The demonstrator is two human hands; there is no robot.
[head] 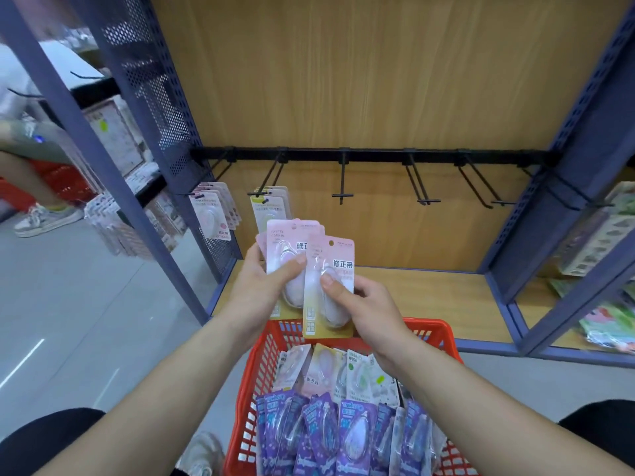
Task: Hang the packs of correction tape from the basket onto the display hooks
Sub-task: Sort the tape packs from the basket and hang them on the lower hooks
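Single head-mounted wide-angle view, looking forward and steeply down from the person's own eye level. Both forearms enter from the bottom edge; the left hand [256,286] and right hand [369,309] sit near centre, close to the lens. Beyond the hands stands the display shelf [429,293]; below them, the red basket [264,359].
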